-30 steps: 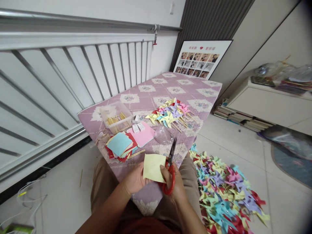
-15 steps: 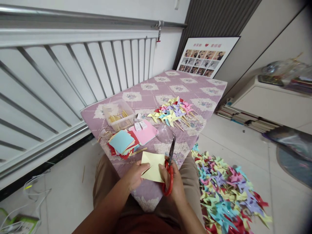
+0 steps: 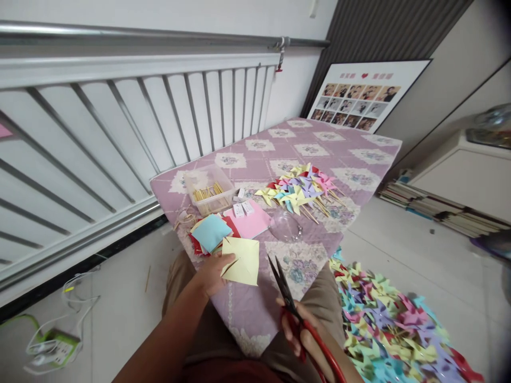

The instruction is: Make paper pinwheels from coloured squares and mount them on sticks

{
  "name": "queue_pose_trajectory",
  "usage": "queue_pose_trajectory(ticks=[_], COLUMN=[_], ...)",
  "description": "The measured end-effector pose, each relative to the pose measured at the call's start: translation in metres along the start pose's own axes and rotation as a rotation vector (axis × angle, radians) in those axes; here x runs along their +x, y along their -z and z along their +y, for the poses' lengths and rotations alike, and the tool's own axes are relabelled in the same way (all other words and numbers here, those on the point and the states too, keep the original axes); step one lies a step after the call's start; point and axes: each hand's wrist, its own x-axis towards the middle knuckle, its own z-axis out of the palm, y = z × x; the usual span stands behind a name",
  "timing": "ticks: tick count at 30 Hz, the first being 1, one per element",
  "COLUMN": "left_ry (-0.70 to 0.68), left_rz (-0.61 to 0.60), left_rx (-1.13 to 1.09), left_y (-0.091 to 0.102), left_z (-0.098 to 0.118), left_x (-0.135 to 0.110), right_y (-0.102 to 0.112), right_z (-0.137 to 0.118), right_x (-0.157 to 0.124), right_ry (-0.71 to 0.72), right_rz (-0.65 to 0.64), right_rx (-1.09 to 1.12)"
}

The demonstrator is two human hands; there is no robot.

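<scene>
My left hand (image 3: 212,273) pinches a pale yellow paper square (image 3: 241,259) with cuts in from its corners, holding it over the near edge of the purple quilted table (image 3: 279,159). My right hand (image 3: 305,335) is lower right, over my lap, fingers through the handles of red scissors (image 3: 297,314) whose dark blades point up and left, slightly parted and apart from the paper. Just beyond the yellow square lies a stack of coloured paper squares (image 3: 211,234) topped by a blue sheet, with pink sheets (image 3: 249,221) beside it.
A clear box of wooden sticks (image 3: 208,190), a clear dome lid (image 3: 285,227) and a pile of finished paper pinwheels (image 3: 299,189) lie on the table. Many more pinwheels (image 3: 395,330) cover the floor at right. White railing stands left; a framed photo board (image 3: 359,96) leans behind.
My right hand has drawn the scissors away from the yellow paper, down and to the right. My left hand has carried the paper up and left toward the paper stack. The view shifted left.
</scene>
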Motion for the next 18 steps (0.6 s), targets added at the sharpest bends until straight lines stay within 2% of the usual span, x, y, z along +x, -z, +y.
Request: queue_pose_trajectory(ticks=[2, 6, 10, 18], left_ry=[-0.006, 0.004, -0.016, -0.010], left_rz=[-0.004, -0.008, -0.012, 0.001], left_rx=[0.011, 0.021, 0.036, 0.072], left_y=[0.002, 0.001, -0.002, -0.009], left_z=[0.003, 0.009, 0.010, 0.010], left_x=[0.000, -0.002, -0.003, -0.008], right_y=[-0.002, -0.010, -0.013, -0.013], right_z=[0.004, 0.006, 0.002, 0.006], right_x=[-0.004, -0.010, -0.013, -0.009], right_ry=[-0.038, -0.098, -0.126, -0.077], right_rz=[-0.062, -0.033, -0.142, -0.194], right_rx=[0.002, -0.017, -0.024, -0.029])
